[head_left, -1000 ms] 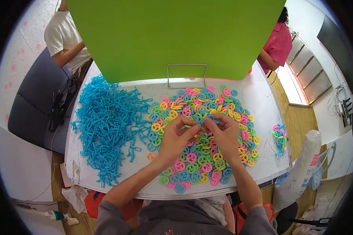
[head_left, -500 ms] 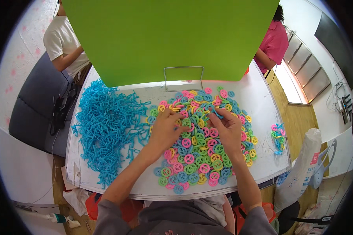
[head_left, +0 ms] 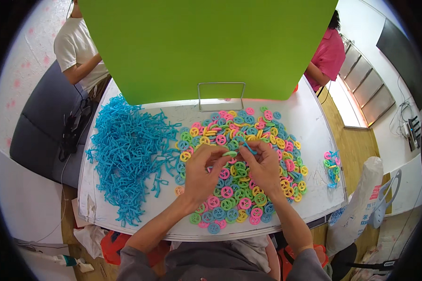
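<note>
Over the pile of small plastic wheels (head_left: 227,203) in pink, green, yellow and blue, my two hands are close together. My left hand (head_left: 202,171) pinches a green wheel (head_left: 229,153) between thumb and fingers. In my right hand (head_left: 263,165) a small blue forked plastic piece (head_left: 250,148) is gripped at the fingertips, just right of the green wheel. Whether the two parts touch I cannot tell. To the left lies a large heap of blue forked plastic pieces (head_left: 122,154), some of them strewn toward the wheels.
A tall green panel (head_left: 206,51) with a wire stand (head_left: 221,110) closes off the table's far side. Joined wheels and blue pieces (head_left: 332,168) lie at the right edge. Two people sit beyond the panel. A white sack (head_left: 358,206) stands right of the white table (head_left: 304,112).
My left hand has picked up a green wheel from the pile and moved right and nearer. My right hand has come slightly nearer and inward, still holding the blue piece.
</note>
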`<state>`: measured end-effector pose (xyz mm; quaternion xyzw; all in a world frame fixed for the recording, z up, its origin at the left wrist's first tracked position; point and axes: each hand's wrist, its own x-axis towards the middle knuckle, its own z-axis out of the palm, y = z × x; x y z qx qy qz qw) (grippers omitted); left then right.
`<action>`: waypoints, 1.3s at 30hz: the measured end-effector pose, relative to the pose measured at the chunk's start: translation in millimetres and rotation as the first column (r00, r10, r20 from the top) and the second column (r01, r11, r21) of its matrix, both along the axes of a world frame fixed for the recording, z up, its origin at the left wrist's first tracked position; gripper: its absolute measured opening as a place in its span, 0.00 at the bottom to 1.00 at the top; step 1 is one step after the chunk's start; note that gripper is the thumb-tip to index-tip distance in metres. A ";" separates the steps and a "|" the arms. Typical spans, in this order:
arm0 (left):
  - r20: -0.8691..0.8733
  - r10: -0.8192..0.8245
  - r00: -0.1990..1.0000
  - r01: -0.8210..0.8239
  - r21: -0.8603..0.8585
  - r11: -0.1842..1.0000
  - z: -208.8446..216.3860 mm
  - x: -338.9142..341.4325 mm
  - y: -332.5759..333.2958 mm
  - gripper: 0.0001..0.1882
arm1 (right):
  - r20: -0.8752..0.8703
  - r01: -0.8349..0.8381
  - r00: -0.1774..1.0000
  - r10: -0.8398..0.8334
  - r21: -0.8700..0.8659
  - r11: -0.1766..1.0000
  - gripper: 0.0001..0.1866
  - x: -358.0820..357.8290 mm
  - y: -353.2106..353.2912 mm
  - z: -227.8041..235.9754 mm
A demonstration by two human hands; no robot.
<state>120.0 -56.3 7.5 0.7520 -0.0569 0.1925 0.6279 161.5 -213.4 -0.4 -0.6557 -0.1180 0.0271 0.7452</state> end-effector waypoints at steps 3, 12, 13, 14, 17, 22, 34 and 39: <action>0.037 -0.005 0.999 0.006 -0.016 1.000 -7.2 -1.5 -2.4 0.08 | 0.002 -0.014 1.000 0.014 -0.005 1.000 0.11 -2.8 2.7 -0.8; -0.107 -0.112 0.988 0.067 -0.359 0.931 0.2 -2.7 2.7 0.06 | -0.009 0.015 1.000 -0.015 0.002 1.000 0.09 -11.0 11.8 0.3; -0.135 -0.149 0.980 0.085 -0.391 0.916 2.3 -3.2 3.1 0.06 | 0.001 0.029 1.000 -0.029 0.023 0.999 0.09 -10.9 12.1 -0.4; -0.133 -0.146 0.980 0.083 -0.392 0.916 0.8 -3.7 4.0 0.06 | 0.003 0.026 1.000 -0.026 0.022 0.999 0.09 -10.6 12.2 -1.0; -0.088 -0.162 0.983 0.128 -0.300 0.945 -6.4 -3.5 6.1 0.07 | -0.016 0.004 1.000 -0.003 0.115 0.993 0.10 -9.2 11.5 -2.0; 0.103 -0.099 0.990 0.120 -0.224 0.967 -11.2 -0.7 2.1 0.09 | -0.123 -0.026 0.992 0.037 0.089 0.996 0.10 -5.6 7.0 -1.1; -0.121 -0.156 0.980 0.090 -0.432 0.897 -12.3 -1.6 5.0 0.07 | -0.078 0.052 0.995 -0.055 -0.041 0.998 0.08 -15.9 15.7 2.4; -0.009 -0.111 0.994 0.103 -0.314 0.944 -21.4 -2.9 1.8 0.08 | -0.171 0.045 0.984 -0.043 0.004 0.999 0.09 -14.8 16.6 5.0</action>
